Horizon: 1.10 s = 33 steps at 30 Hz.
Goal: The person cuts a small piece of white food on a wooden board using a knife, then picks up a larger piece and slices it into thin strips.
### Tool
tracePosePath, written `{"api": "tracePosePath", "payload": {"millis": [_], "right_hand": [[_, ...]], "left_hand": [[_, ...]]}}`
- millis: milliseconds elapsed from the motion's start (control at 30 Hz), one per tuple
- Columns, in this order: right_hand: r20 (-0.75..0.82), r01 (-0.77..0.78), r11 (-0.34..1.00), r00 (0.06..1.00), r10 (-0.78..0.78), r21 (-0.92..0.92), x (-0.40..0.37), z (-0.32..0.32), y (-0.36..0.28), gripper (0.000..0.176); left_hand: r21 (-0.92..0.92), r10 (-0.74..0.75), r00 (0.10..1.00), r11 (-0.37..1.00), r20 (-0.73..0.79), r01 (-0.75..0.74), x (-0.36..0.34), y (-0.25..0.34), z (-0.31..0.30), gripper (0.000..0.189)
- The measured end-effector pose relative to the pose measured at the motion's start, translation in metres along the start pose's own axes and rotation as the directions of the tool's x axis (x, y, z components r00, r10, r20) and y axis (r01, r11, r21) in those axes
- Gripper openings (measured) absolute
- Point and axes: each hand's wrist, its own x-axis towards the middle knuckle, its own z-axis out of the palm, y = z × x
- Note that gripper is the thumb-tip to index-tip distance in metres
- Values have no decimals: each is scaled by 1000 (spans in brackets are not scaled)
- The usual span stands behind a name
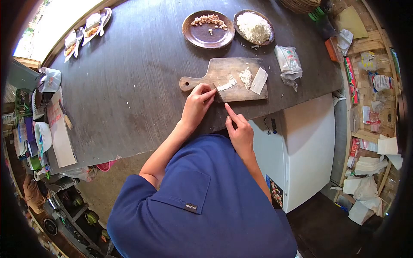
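A wooden cutting board (198,81) with a round-holed handle lies near the table's front edge. My right hand (239,132) is closed round a knife (220,93), index finger stretched along it; the handle is hidden in my grip. The blade rests on the board beside the fingertips of my left hand (198,104). Those fingers are pinched together on a small white food piece, mostly covered by them. Right of the blade lie cut white sticks (228,84), a heap of thin white shreds (245,78) and a flat white slab (259,81).
Behind the board stand a brown plate (193,38) of small tan pieces and a dish (272,39) heaped with white shreds. A plastic packet (288,61) lies to the right. Two small servings with spoons (102,22) sit far left. A white fridge (307,146) stands below the edge.
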Motion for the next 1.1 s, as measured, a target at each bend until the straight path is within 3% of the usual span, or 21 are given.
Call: {"api": "tracePosePath", "payload": {"millis": [1100], "right_hand": [[11,-26,1000,1000,26,0,-3,0,-5,49]], "left_hand": [[-18,-25,998,1000,-61,24,0,0,1,20]]}}
